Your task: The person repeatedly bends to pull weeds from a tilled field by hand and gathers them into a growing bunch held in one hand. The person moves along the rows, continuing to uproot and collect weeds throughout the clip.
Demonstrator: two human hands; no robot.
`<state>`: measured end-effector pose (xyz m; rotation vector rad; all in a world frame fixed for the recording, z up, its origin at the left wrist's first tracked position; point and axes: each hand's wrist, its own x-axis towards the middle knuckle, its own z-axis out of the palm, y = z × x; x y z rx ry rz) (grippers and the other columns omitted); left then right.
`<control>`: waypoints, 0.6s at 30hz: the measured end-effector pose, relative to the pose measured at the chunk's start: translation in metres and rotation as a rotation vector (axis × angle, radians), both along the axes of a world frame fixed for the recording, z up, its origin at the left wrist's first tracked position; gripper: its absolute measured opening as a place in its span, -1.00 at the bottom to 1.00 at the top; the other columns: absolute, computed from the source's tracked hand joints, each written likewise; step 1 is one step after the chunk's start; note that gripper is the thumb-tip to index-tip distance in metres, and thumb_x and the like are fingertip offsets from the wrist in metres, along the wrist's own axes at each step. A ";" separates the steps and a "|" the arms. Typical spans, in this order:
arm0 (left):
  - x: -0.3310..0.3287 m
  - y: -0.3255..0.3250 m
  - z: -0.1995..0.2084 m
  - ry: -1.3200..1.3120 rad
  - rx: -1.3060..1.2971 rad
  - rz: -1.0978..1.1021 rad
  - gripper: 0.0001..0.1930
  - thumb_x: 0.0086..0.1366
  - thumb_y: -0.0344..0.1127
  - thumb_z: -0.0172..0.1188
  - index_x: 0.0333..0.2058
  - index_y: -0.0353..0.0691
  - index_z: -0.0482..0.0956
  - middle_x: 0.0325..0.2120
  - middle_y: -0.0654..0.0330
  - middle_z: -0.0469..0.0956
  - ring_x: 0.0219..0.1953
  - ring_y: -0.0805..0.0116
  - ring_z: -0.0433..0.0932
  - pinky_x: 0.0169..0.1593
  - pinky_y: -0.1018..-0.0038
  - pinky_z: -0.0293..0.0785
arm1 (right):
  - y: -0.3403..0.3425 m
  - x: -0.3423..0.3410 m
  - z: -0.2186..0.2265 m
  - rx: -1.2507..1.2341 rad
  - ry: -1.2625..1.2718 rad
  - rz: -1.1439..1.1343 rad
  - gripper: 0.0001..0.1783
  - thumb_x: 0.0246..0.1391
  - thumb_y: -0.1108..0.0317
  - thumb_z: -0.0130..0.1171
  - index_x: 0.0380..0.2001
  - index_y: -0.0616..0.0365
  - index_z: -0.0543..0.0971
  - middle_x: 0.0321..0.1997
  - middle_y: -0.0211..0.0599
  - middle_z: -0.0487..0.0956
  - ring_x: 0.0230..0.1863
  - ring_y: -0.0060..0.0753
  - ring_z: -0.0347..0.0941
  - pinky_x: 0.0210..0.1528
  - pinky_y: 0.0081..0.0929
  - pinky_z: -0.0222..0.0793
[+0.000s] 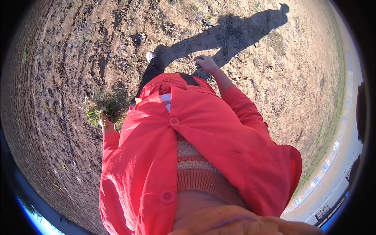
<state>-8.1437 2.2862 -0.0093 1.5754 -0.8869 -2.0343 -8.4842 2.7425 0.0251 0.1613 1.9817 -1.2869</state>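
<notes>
My left hand (105, 123) hangs beside my left hip, its fingers closed round a bunch of leafy green weeds (94, 112). The leaves and thin stems spread out ahead of the hand, partly in shadow. On the other side, my right hand (207, 64) is held out in front of my right hip, over the soil. Its fingers are loosely bent and partly apart, and nothing shows in them.
Rough brown soil (66, 78) with small clods and scattered green sprouts surrounds me. My shadow (235, 33) falls ahead to the right. A white shoe (150, 56) is forward on the ground. Along the right runs a grassy edge beside a pale paved strip (340, 145).
</notes>
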 end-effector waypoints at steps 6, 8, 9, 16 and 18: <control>-0.118 -0.062 -0.006 -0.095 0.044 -0.111 -0.83 0.15 -0.32 0.07 -0.27 -0.14 0.37 -0.44 0.37 0.27 -0.44 0.58 0.19 -0.40 0.70 0.19 | -0.016 -0.069 -0.039 0.013 -0.134 -0.155 -0.66 -0.06 0.27 -0.03 -0.24 0.26 0.47 -0.38 -0.24 0.54 -0.46 -0.45 0.48 -0.53 -0.55 0.37; -0.161 -0.082 -0.001 -0.097 0.054 -0.129 -0.82 0.15 -0.32 0.08 -0.25 -0.14 0.37 -0.43 0.36 0.28 -0.44 0.58 0.20 -0.40 0.70 0.20 | -0.003 -0.086 -0.059 0.193 -0.131 -0.079 -0.68 -0.05 0.28 -0.05 -0.24 0.25 0.46 -0.40 -0.25 0.53 -0.49 -0.44 0.48 -0.54 -0.54 0.38; -0.189 -0.090 -0.002 -0.089 0.061 -0.139 -0.81 0.15 -0.33 0.08 -0.24 -0.14 0.37 -0.42 0.36 0.29 -0.43 0.58 0.21 -0.40 0.70 0.20 | 0.007 -0.092 -0.071 0.279 -0.127 -0.042 -0.68 -0.04 0.28 -0.06 -0.25 0.25 0.45 -0.41 -0.25 0.53 -0.50 -0.44 0.48 -0.55 -0.54 0.38; -0.395 -0.112 0.022 0.014 0.065 -0.202 -0.75 0.13 -0.35 0.10 -0.19 -0.16 0.37 -0.38 0.35 0.32 -0.41 0.56 0.25 -0.39 0.69 0.23 | 0.033 -0.133 -0.050 0.221 -0.319 -0.622 -0.76 -0.02 0.36 -0.05 -0.24 0.15 0.45 -0.48 -0.30 0.51 -0.61 -0.47 0.43 -0.63 -0.49 0.34; -0.441 -0.103 0.032 0.041 0.076 -0.187 -0.74 0.12 -0.35 0.11 -0.17 -0.16 0.37 -0.37 0.34 0.33 -0.40 0.56 0.26 -0.39 0.69 0.24 | 0.026 -0.151 -0.037 0.218 -0.346 -0.556 -0.76 -0.01 0.32 -0.05 -0.25 0.12 0.45 -0.48 -0.37 0.50 -0.55 -0.51 0.42 -0.56 -0.53 0.36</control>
